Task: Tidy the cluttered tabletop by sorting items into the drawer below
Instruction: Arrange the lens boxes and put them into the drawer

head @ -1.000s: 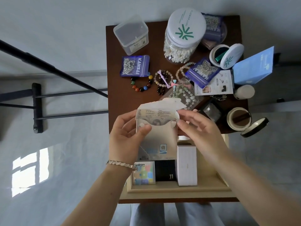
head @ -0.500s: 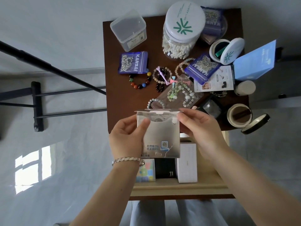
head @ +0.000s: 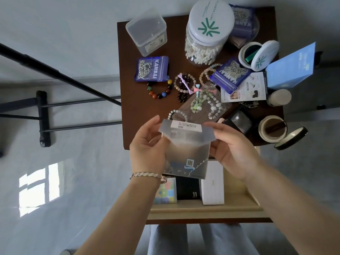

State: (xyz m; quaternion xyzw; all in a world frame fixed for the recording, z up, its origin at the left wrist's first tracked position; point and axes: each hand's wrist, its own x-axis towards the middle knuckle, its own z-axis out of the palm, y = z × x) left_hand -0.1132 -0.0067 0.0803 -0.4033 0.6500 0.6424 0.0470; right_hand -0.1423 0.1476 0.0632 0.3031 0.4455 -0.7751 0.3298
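Flat carton (head: 185,150): held in the air above the near edge of the bench (head: 143,116) and the open drawer (head: 202,208), touching neither; its flap is folded over at the top.
Left hand (head: 147,151): clasped on the carton's left edge, with the fingers curled behind it.
Right hand (head: 233,150): the flap's right corner is grasped between thumb and fingers.
Drawer contents: a colourful box (head: 165,192), a black box (head: 187,188) and a white box (head: 213,183) are stood side by side; bare drawer floor is seen only to the right of the white box.
Risk, flap: whether the flap is tucked in cannot be told; if it is loose, the contents could be spilled once the carton is tipped toward the drawer.
Risk, fit: the carton looks wider than the bare strip, so it could be wedged against the white box or left sticking up, and the drawer might then be jammed.
Risk, clutter: the clear tray of bracelets (head: 204,103) lies just beyond the carton and could be dragged off by a knuckle.
Risk, lid: the round lid (head: 290,138) appears to overhang the bench's corner beside the open tin (head: 272,129); it could be shaken to the floor if the bench is bumped.
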